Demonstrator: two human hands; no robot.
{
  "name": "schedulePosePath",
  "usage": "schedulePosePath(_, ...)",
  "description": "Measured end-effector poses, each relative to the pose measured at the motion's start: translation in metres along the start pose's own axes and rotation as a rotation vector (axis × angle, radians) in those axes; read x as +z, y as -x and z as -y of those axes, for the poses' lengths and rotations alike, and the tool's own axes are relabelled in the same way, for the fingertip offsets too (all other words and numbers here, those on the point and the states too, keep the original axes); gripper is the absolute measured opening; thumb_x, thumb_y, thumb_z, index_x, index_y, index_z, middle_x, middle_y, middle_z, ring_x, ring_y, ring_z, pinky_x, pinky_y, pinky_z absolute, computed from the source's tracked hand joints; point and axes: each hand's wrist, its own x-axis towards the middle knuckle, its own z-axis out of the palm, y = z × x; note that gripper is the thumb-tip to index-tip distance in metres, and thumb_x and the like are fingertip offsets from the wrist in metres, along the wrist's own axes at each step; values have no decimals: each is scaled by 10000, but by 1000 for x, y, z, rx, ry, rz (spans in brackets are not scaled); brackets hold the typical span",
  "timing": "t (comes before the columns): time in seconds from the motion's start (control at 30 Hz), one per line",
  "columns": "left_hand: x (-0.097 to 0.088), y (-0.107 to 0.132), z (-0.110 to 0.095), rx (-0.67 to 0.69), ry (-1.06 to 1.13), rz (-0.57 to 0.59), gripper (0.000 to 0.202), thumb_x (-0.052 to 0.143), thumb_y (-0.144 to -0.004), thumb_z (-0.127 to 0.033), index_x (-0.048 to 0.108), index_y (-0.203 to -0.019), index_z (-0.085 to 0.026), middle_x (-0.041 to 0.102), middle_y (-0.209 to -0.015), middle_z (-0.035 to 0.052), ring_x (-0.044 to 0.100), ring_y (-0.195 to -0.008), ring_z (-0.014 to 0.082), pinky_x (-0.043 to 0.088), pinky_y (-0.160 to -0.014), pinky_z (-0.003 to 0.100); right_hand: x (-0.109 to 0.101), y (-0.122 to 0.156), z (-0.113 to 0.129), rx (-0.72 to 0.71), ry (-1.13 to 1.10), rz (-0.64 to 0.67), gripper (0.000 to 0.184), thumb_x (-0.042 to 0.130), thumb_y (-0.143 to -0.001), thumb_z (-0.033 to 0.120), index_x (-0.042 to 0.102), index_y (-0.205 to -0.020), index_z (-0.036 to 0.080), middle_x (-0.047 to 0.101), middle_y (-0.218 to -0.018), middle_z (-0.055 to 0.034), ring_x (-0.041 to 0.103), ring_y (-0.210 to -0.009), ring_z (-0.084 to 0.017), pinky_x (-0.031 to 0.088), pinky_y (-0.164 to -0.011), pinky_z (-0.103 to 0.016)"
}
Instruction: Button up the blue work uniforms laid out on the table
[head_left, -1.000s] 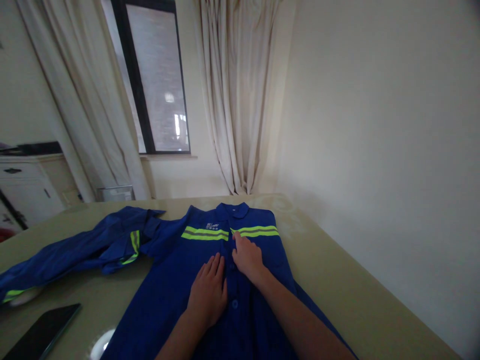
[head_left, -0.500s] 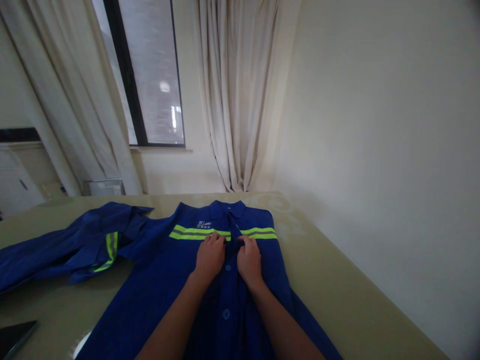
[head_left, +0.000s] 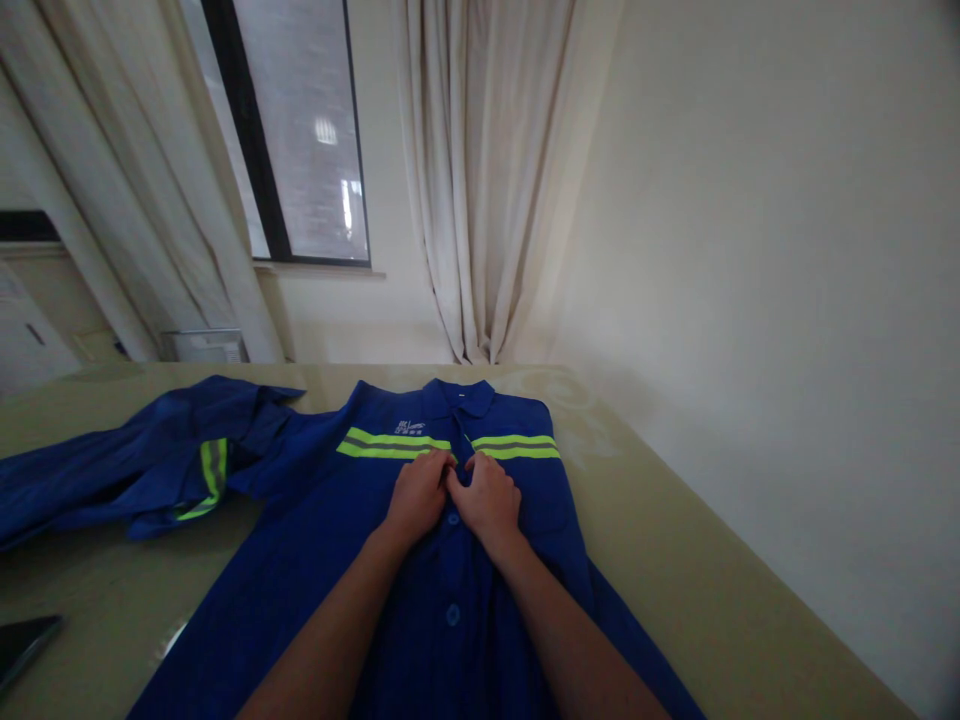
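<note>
A blue work jacket [head_left: 315, 550] with yellow-green reflective stripes lies spread, front side up, collar at the far end. My left hand [head_left: 418, 492] grips the front edge just under the chest stripe. Touching it at the fingertips, my right hand [head_left: 487, 498] pinches the other front edge. Between them the fingers hide the spot where the two edges meet. Below the hands, a lower button [head_left: 452, 614] shows on the placket, with a smaller button [head_left: 452, 519] right under the fingers. The collar [head_left: 459, 397] stays parted at the neck.
The jacket rests on a greenish-beige table [head_left: 667, 560]. One sleeve [head_left: 150, 460] stretches out to the left, crumpled. A dark flat device [head_left: 26, 645] lies at the lower left. A wall [head_left: 787, 300] borders the right side; curtains [head_left: 487, 180] hang beyond the far edge.
My right hand has moved left, so its fingertips now meet those of my left hand at the placket. The front edges are drawn closer together. The camera view has tilted slightly down.
</note>
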Motion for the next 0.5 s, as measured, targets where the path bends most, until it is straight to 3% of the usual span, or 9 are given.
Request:
schedulePosePath(0.17, -2, 3, -2, -6, 52, -17, 112, 545, -941, -151, 627, -929, -225, 715, -942, 20, 649, -900, 187, 429, -775, 276, 5, -5, -5, -33, -46, -7, 171, 580, -914, 340, 701, -984, 241, 757, -1004, -68, 712, -903, -242, 448, -745, -300)
schedulePosePath(0.3, -2, 2, 0, -29, 62, -24, 100, 555, -938, -149, 625, -937, -221, 711, -910, 19, 652, -869, 183, 427, -744, 269, 8, -12, -9, -83, -214, -34, 173, 574, -930, 305, 726, -981, 240, 779, -998, -38, 709, -920, -201, 439, -764, -257)
schedulePosePath(0.5, -5, 5, -5, -53, 25, -38, 117, 520, -950, -151, 609, -954, -226, 696, -956, 38, 642, -938, 208, 443, -793, 298, 12, -14, -12, -128, -263, -25, 178, 560, -925, 262, 733, -967, 268, 784, -994, -4, 718, -929, -191, 429, -737, -241)
